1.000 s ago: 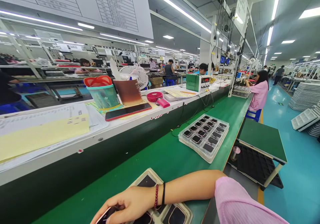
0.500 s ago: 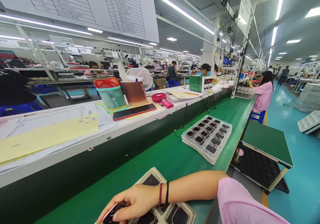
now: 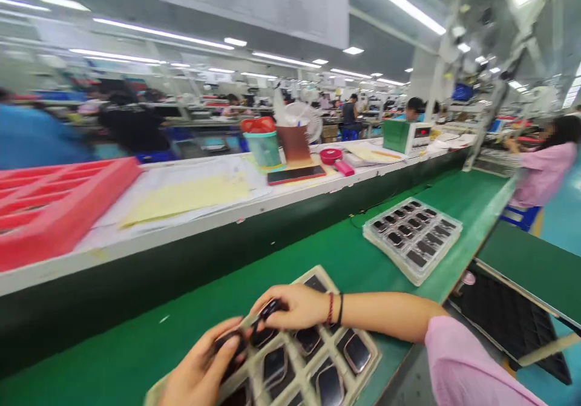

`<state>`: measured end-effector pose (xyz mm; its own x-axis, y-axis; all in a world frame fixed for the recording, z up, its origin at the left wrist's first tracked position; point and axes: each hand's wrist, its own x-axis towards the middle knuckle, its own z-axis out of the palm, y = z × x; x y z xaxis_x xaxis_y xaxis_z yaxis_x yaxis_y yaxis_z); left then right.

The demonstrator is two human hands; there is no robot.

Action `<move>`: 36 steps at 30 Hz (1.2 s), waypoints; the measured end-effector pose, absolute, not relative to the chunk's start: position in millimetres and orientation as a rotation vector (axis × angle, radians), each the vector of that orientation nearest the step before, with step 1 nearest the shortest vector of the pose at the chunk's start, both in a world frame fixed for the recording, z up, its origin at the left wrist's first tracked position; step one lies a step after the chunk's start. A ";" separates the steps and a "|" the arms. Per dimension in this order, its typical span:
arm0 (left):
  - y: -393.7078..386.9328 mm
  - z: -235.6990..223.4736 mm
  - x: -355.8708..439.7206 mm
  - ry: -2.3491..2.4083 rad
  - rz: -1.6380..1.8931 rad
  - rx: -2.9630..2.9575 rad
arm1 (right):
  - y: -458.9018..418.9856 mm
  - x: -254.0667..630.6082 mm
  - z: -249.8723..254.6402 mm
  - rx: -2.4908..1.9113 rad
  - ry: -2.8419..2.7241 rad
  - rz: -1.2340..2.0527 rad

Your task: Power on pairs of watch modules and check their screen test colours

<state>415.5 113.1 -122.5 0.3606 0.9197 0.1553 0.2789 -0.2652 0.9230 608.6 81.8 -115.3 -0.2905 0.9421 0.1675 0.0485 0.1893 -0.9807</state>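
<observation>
My right hand (image 3: 293, 307), with a red beaded bracelet and a black band at the wrist, pinches a glossy dark smartwatch body (image 3: 271, 309). Just left of it, my left hand (image 3: 204, 360) curls its thumb and fingers around another small dark piece (image 3: 231, 340), blurred and partly covered. Both hands are over a cream compartment tray (image 3: 373, 357) on the green bench, and their held pieces nearly meet. Rounded-square smartwatch bodies with black faces and pale rims, such as one smartwatch body (image 3: 357, 353), lie in its compartments.
A stack of clear trays (image 3: 447, 255) with dark watch pieces stands farther along the green bench (image 3: 113, 345). A red compartment tray (image 3: 86, 212), papers (image 3: 190, 200), a phone (image 3: 296, 175) and a teal tub (image 3: 263, 149) are on the white shelf. A co-worker in pink (image 3: 551, 164) sits at right.
The view has swung left, bringing the red tray in. My left hand has come into sight beside my right hand, with a dark piece in its fingers. More of the cream tray shows.
</observation>
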 end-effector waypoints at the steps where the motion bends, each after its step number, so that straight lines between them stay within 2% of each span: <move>1: 110.3 -120.7 413.5 1.033 0.905 1.668 | 78.4 607.2 -114.9 -0.979 -1.594 1.152; 5: 101.0 -115.8 414.5 0.905 0.961 1.492 | 71.2 607.0 -116.3 -0.924 -1.664 1.057; 17: 91.9 -117.9 414.1 0.885 1.011 1.487 | 68.1 610.9 -120.5 -0.989 -1.623 1.274; 25: 94.8 -118.1 413.9 0.842 0.985 1.354 | 67.5 609.1 -116.9 -1.007 -1.754 1.062; 36: 94.4 -117.7 414.0 0.894 1.018 1.469 | 68.2 609.4 -118.6 -0.960 -1.644 1.297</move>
<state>414.0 94.4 -117.7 0.3502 0.9286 0.1226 0.0014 -0.1314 0.9913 609.4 68.2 -118.6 -0.3788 0.9150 0.1389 0.0781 0.1812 -0.9803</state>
